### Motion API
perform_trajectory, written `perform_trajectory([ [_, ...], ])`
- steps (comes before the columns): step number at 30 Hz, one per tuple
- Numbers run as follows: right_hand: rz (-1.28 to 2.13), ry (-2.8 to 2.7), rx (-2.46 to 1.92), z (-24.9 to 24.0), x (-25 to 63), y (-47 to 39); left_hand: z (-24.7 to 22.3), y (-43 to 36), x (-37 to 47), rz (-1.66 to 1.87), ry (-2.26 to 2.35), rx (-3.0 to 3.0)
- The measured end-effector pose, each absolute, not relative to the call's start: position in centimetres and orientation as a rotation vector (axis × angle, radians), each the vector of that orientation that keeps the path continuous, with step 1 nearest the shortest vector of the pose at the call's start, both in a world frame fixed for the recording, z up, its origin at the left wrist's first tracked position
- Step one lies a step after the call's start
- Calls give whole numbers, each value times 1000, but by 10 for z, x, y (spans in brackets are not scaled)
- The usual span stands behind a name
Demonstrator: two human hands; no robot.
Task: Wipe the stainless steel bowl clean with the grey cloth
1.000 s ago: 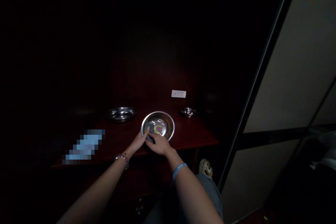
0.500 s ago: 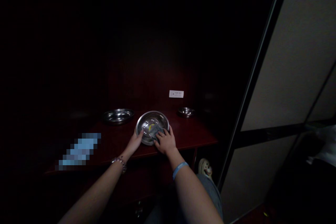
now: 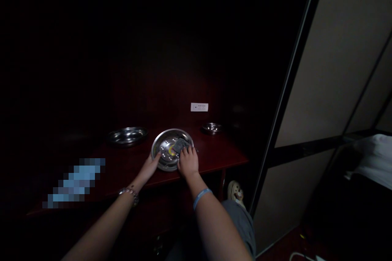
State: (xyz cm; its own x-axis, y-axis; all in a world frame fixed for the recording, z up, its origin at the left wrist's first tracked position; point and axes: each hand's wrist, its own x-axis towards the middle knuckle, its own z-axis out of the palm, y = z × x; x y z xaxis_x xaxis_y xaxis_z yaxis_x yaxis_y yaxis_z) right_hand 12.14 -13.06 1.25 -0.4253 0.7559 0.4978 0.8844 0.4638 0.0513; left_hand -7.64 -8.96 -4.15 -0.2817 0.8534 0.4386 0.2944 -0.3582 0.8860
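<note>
While fast in the left grip (image 3: 151, 164), steel bowl (image 3: 163, 145) beneath grey cloth (image 3: 180, 145) in the right grip (image 3: 188, 163).

Dark-red desk (image 3: 219, 155), wall socket (image 3: 199, 107) and clog (image 3: 235, 191) suggest a home.

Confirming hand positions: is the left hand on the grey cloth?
No, the left hand holds the bowl, while the right hand has the grey cloth inside it.

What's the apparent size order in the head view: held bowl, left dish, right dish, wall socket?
1. Held bowl
2. Left dish
3. Right dish and wall socket: too alike to rank
</note>
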Motion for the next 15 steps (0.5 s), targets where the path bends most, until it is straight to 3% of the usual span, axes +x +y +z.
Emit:
perform_trajectory([
  [15, -136, -2442, -1133, 9, 102, -157, -28, -109, -66, 1696, 1481, 1499],
])
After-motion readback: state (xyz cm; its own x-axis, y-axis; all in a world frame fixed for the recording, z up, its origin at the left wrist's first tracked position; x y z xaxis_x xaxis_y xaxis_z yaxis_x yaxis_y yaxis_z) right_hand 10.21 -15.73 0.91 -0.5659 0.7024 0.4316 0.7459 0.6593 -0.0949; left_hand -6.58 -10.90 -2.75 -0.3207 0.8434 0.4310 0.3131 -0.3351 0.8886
